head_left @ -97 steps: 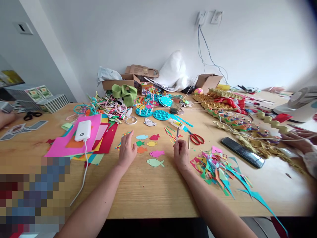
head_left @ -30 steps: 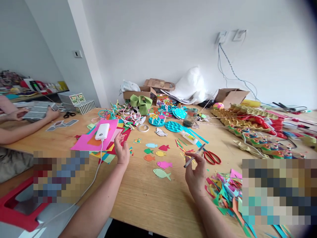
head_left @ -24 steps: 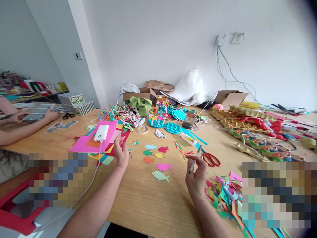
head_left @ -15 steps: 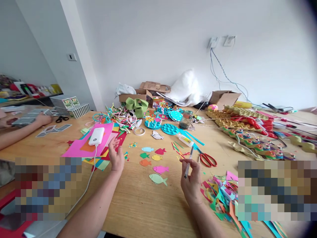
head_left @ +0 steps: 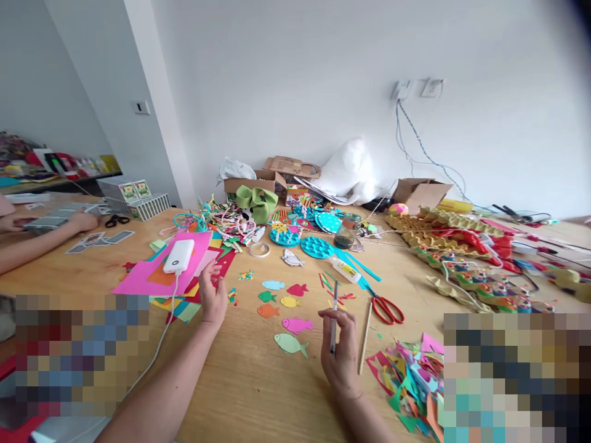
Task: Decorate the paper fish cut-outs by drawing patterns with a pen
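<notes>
My left hand (head_left: 213,296) is open, its fingers apart, beside the stack of coloured paper (head_left: 138,280) that bears a white power bank (head_left: 178,256). A pen (head_left: 333,320) is held between the fingers of my right hand (head_left: 340,357). Between my hands lie several paper fish, among them a pink fish (head_left: 297,325), a pale green fish (head_left: 289,344) and a red fish (head_left: 297,290). Farther back are an uncoloured fish (head_left: 293,258) and a glue bottle (head_left: 345,270). Red-handled scissors (head_left: 388,309) and a thin wooden stick (head_left: 365,337) lie right of my right hand.
Paper scraps (head_left: 409,384) are heaped at the lower right, with egg-carton strips (head_left: 455,271) behind. A glass jar (head_left: 347,232) and blue discs (head_left: 316,247) stand farther back. Another person's hands hold a grey bundle (head_left: 60,220) at the left, near black scissors (head_left: 117,220).
My right hand has moved left with the pen, which is now more upright, and the wooden stick shows more fully. My left hand has shifted slightly left.
</notes>
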The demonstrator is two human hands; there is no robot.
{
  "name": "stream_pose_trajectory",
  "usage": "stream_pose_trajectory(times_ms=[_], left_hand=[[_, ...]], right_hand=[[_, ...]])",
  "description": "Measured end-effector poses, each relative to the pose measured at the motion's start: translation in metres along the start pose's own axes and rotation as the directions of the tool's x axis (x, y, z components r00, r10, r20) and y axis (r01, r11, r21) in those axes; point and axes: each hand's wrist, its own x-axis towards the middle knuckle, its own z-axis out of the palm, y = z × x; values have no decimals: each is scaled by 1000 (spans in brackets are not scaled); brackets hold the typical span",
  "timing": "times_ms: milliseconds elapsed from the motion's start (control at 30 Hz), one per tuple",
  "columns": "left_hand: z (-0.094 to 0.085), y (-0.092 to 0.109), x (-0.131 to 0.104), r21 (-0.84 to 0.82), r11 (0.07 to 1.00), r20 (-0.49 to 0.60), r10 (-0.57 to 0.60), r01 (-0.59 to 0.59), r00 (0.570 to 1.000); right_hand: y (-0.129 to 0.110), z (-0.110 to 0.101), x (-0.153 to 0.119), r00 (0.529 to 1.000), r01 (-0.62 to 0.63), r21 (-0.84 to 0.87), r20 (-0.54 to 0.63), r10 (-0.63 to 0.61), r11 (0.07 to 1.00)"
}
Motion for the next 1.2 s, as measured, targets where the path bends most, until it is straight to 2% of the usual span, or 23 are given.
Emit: stream_pose_trajectory(times_ms=[233, 400, 567, 700, 1200], left_hand=[[-2, 6, -1, 29, 999, 58, 28, -29, 998], [-2, 10, -3, 41, 999, 86, 17, -21, 996], [-2, 12, -3, 67, 997, 104, 18, -25, 994], [-1, 13, -2, 74, 996, 118, 31, -40, 993], [6, 21, -9, 83, 986, 220, 123, -145, 968]], right_hand=[[1, -2, -11, 990, 22, 28, 138, -26, 999], [5, 0, -18, 978, -56, 70, 205, 41, 996], [12, 5, -21, 976, -119, 98, 195, 98, 988], [8, 4, -18, 974, -145, 135, 196, 117, 980], [-8, -4, -2, 970, -24, 28, 241, 17, 999]])
